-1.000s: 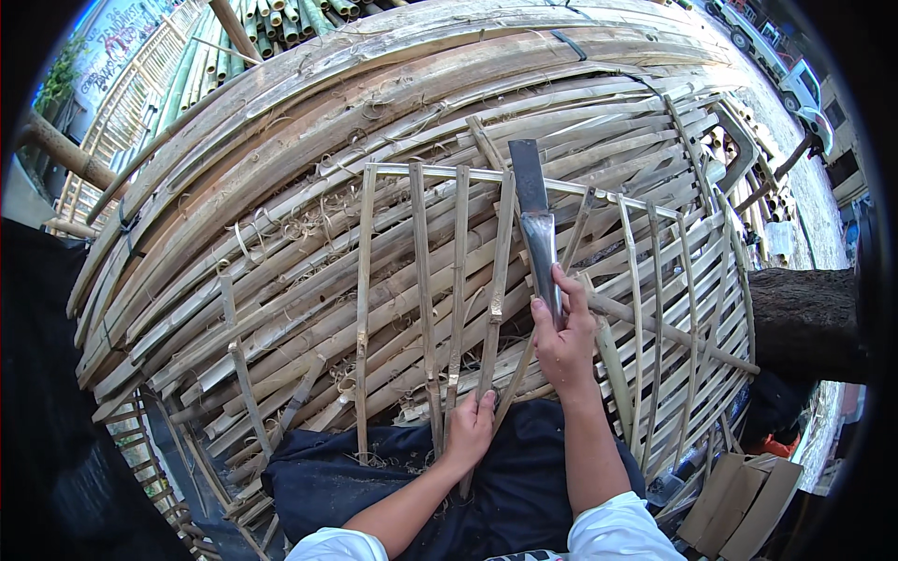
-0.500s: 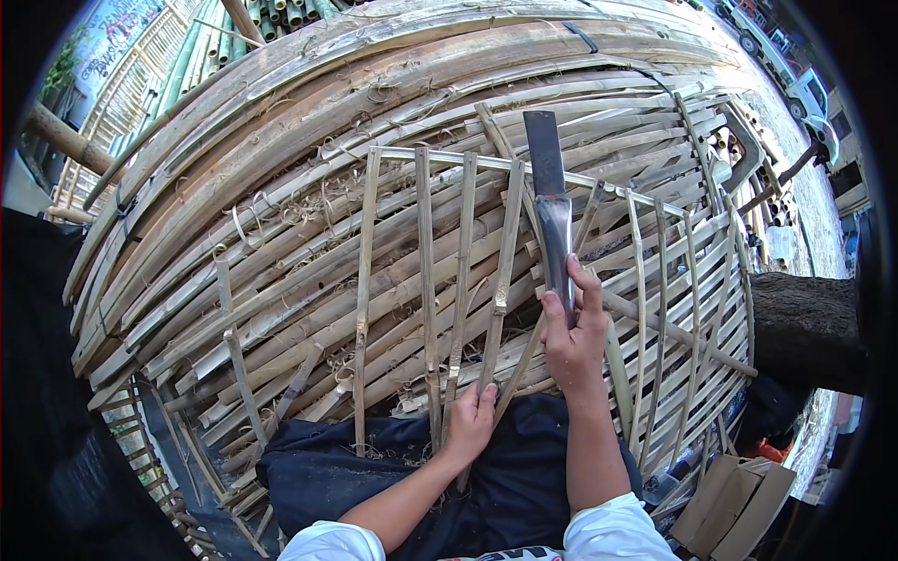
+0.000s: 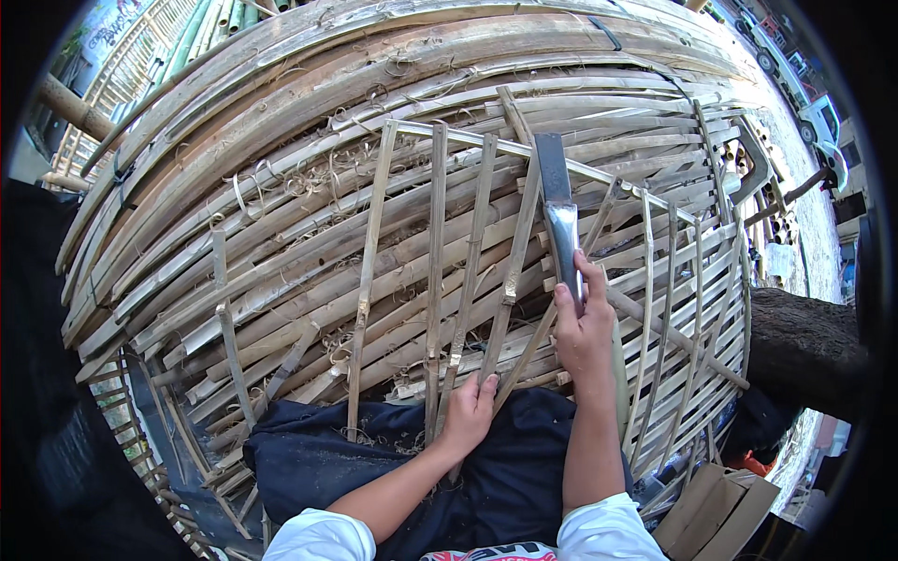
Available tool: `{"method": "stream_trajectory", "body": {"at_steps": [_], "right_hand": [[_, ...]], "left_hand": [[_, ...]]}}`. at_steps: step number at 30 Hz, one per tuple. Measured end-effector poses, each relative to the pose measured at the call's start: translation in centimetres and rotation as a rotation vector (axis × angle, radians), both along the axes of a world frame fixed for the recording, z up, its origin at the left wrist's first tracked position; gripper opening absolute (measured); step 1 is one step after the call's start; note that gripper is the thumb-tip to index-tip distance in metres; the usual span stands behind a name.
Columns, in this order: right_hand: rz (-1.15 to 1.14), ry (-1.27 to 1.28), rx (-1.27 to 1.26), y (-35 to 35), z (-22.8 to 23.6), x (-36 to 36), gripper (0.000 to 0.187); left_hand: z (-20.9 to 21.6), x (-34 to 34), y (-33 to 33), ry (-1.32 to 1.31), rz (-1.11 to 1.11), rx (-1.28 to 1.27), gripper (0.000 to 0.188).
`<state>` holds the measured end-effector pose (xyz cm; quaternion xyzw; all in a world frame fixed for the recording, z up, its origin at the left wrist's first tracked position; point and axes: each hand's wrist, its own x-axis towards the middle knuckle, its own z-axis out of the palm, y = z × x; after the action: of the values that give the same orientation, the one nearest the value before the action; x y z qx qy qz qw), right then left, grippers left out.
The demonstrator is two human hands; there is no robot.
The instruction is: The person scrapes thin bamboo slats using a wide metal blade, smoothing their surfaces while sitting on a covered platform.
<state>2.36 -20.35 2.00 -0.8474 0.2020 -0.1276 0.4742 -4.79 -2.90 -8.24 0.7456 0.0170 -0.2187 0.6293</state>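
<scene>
My right hand is closed around the metal handle of a broad, square-ended knife, its dark blade pointing up and away from me. The blade lies over the top rail of a frame of thin bamboo slats, close beside one slat; whether they touch I cannot tell. Low on that bamboo slat, my left hand is wrapped round its near end. Several more upright slats stand to the left of it, joined at the rail. A dark cloth covers my lap beneath both hands.
Behind the frame lies a large stack of split bamboo strips with curled shavings on it. A thick log juts in at right, above a cardboard box. Green bamboo poles and a parked truck stand farther off.
The knife has come down toward me relative to the bamboo frame, with my right hand still around its handle. My left hand keeps its hold on the slat. The view has shifted slightly.
</scene>
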Motion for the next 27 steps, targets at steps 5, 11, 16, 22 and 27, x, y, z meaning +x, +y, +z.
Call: {"method": "stream_trajectory", "body": {"at_steps": [5, 11, 16, 22, 27], "right_hand": [[-0.034, -0.204, 0.014, 0.1, -1.3, 0.0, 0.041], [-0.035, 0.012, 0.082, 0.1, -0.6, 0.2, 0.042], [-0.053, 0.019, 0.026, 0.8, 0.6, 0.3, 0.043], [-0.102, 0.021, 0.145, 1.7, 3.0, -0.5, 0.042], [0.022, 0.066, -0.229, 0.8, 0.3, 0.4, 0.045]], "left_hand": [[0.0, 0.1, 0.0, 0.006, -0.007, -0.008, 0.034], [0.2, 0.1, 0.1, 0.047, -0.014, -0.036, 0.037], [0.8, 0.3, 0.1, 0.048, -0.039, -0.017, 0.036], [0.4, 0.4, 0.0, -0.016, -0.017, -0.012, 0.035], [1.0, 0.1, 0.1, 0.028, -0.012, -0.026, 0.035]]}}
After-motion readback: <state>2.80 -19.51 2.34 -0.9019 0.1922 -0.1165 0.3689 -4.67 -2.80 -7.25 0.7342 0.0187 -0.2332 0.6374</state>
